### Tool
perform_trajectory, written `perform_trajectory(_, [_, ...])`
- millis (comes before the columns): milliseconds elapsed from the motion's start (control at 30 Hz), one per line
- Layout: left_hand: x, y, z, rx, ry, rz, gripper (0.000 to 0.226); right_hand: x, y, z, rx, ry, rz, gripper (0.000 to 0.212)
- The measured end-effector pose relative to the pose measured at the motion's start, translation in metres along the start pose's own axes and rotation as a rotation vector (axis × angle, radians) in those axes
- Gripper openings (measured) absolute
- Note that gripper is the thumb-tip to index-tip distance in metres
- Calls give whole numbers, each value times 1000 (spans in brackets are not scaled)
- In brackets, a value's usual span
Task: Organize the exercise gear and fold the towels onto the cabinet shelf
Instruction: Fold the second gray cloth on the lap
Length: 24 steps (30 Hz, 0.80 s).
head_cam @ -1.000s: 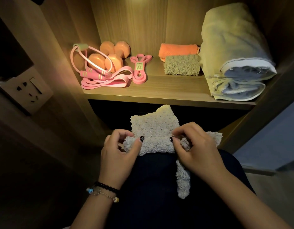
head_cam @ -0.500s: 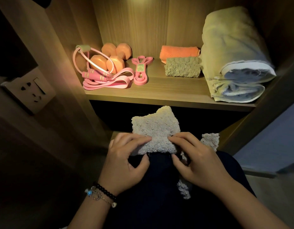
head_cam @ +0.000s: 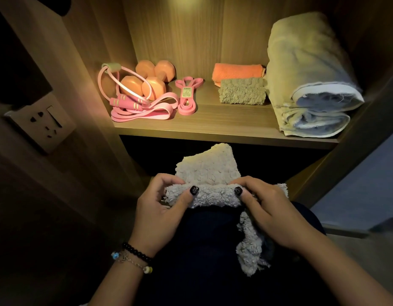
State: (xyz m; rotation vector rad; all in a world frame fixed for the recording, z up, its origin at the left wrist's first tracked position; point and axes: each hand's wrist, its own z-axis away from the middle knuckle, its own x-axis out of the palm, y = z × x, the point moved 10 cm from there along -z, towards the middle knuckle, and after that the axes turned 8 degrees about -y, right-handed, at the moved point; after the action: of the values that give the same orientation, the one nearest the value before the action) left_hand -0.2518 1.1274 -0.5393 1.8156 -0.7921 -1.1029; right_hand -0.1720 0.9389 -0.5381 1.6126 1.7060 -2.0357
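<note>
A warmly lit wooden cabinet shelf holds pink resistance bands and orange dumbbells at its left end, a folded orange towel and a folded beige fluffy towel mid-shelf, and a large rolled cream blanket at the right edge. Bare shelf board runs along the front edge. Below the shelf, over a dark lap, the left hand and right hand each pinch the folded edge of a small pale fluffy towel, thumbs on top; one corner dangles under the right hand.
</note>
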Motion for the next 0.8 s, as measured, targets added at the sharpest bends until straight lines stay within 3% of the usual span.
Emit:
perform_trajectory(100, [3,-5,-1,-77,12,50,33,-3,2,-2,23,20,-99,17])
perform_trajectory(267, [4,-13,-7,-185,57,33,20,-10,11,-8,116,145,-104,9])
perform_trajectory(400, [3,-15,-7,-213,111,-8,19,-23,-17,0,-63,332,233,15])
perform_trajectory(500, [2,-14,-6,-214,155,-54,21,-10,-34,8,-243,285,465,24])
perform_trajectory(600, [-1,-6,-10,-122,156,-119,25,-8,-31,11,-254,242,391,31])
perform_trajectory(733, [6,16,-13,155,62,-242,6,-1,-17,13,-234,160,314,37])
perform_trajectory(800, [12,18,-10,222,-43,-261,20,4,-10,10,-192,112,319,44])
